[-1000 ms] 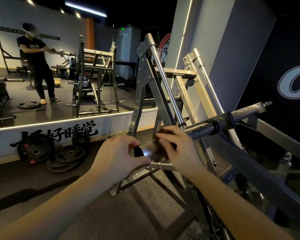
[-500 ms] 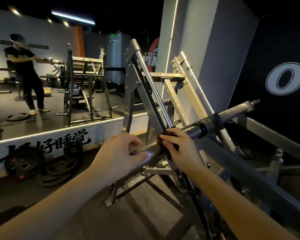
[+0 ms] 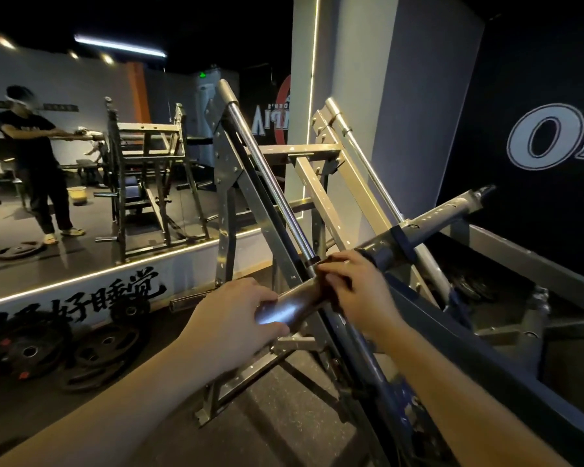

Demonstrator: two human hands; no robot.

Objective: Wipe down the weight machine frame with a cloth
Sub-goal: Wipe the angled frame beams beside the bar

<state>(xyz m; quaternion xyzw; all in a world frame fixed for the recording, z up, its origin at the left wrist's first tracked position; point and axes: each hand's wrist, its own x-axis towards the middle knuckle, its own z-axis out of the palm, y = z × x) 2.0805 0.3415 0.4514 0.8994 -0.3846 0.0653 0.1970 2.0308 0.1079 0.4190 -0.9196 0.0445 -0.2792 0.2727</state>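
A silver weight machine frame (image 3: pixel 270 214) rises in front of me, with slanted rails and a chrome guide rod. A thick metal bar (image 3: pixel 294 303) crosses it, running up to the right toward its sleeve end (image 3: pixel 459 210). My left hand (image 3: pixel 230 318) grips the near end of this bar, thumb underneath. My right hand (image 3: pixel 358 288) holds a dark cloth (image 3: pixel 327 271) wrapped round the bar just beyond it; only a small dark edge of the cloth shows between the fingers.
Black weight plates (image 3: pixel 81 352) lie on the floor at left, below a raised platform (image 3: pixel 81 281). On the platform stand another rack (image 3: pixel 145 183) and a person (image 3: pixel 34 163). A dark blue machine beam (image 3: pixel 486 365) runs down to the right.
The view has shifted closer and lower. My right hand with the cloth has slid a little up the bar; my left hand keeps its grip on the near end.
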